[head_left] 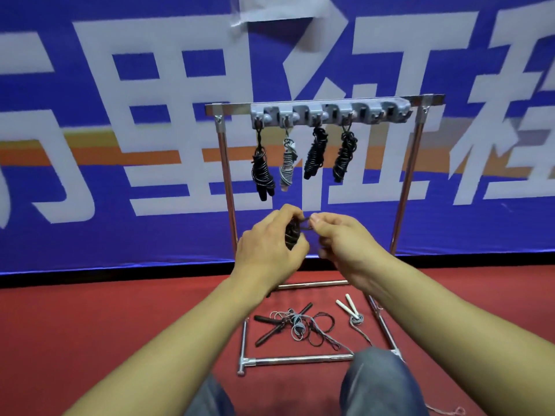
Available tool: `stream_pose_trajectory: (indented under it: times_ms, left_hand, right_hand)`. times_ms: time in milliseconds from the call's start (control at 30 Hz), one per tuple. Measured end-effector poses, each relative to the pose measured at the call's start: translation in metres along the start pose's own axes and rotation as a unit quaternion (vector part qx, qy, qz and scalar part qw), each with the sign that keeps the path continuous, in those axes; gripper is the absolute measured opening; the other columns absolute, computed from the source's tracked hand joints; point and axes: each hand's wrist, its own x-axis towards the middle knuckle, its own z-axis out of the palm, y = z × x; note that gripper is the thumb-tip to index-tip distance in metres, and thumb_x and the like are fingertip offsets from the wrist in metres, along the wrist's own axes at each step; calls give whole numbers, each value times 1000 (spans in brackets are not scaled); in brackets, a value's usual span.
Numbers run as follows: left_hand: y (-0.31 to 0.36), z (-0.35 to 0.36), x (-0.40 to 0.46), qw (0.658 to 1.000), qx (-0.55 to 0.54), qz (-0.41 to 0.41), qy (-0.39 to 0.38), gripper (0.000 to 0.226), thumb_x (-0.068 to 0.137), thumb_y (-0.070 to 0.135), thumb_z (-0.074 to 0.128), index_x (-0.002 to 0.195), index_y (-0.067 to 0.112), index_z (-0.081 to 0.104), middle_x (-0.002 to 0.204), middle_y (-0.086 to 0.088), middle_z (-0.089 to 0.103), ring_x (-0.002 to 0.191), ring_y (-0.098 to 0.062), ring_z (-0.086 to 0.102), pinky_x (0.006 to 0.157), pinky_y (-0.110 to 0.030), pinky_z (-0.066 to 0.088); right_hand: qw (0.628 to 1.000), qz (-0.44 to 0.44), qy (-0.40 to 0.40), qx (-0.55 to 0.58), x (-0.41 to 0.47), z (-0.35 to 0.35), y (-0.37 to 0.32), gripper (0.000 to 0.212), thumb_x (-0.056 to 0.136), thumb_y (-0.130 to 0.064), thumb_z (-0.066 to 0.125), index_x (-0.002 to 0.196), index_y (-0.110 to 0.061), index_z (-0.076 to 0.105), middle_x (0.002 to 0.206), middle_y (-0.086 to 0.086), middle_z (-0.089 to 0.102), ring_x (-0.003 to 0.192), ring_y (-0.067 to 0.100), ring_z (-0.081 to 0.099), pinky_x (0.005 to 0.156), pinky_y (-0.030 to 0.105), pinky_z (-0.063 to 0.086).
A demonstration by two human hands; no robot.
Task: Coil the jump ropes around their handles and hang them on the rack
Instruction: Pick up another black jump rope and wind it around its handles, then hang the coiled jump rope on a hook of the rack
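Four coiled ropes (pixel 315 154) hang on the rack (pixel 330 111); both hands grip a fifth rope (pixel 292 234).

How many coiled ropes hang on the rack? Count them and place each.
4, side by side under the grey hook bar: black rope, grey rope, black rope, black rope. Right-end hooks bare.

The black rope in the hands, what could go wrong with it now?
The coiled black jump rope is gripped by the left hand while the right hand pinches only a thin loop; a slip might unwind it. The tangled ropes on the red floor could snag a knee.
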Motion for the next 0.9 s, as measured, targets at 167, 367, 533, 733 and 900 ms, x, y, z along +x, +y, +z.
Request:
stream_pose_trajectory:
  times_ms: [167, 367, 533, 733, 900]
  left_hand:
    - [-5, 1, 22, 1000, 2, -5, 12, 18, 83, 35, 55, 97, 35, 43, 84, 9, 58, 79, -27, 57, 68, -39, 49]
    - [-8, 25, 56, 989, -119, -68, -54, 15, 83, 31, 58, 93, 40, 49, 73, 10, 62, 72, -19, 60, 68, -35, 49]
    - [14, 40, 118, 929, -338, -121, -93, 27, 86, 22, 69, 101, 32, 49, 100, -2, 62, 57, -24, 68, 64, -45, 60]
    - [49, 85, 214, 899, -389, -175, -103, 31, 73, 47, 73, 93, 29, 59, 94, -6, 71, 79, -29, 72, 78, -51, 58]
    - [90, 127, 275, 824, -504, -222, -134, 23, 99, 32, 55, 91, 13, 63, 69, -10, 62, 63, -26, 63, 60, -35, 49]
  right_hand:
    - [997, 8, -12, 74, 6, -10, -14, 27, 99, -17, 50, 76, -13, 62, 70, 2, 42, 62, 14, 38, 59, 28, 39]
    - [996, 42, -37, 72, 40, -28, -21, 27, 93, 0, 53, 70, -15, 49, 58, -5, 46, 58, 10, 41, 60, 24, 43]
    - [988, 20, 14, 152, 94, -68, -41, 25, 97, 6, 50, 77, -10, 51, 61, 1, 53, 48, 8, 54, 80, 27, 52]
    - [985, -95, 140, -15, 178, -137, -81, 25, 95, 9, 51, 82, -9, 62, 74, 5, 61, 62, 15, 57, 65, 20, 56]
    - [947, -143, 235, -164, 237, -186, -108, 18, 98, -2, 54, 98, -10, 71, 81, -1, 66, 73, 12, 60, 59, 13, 52]
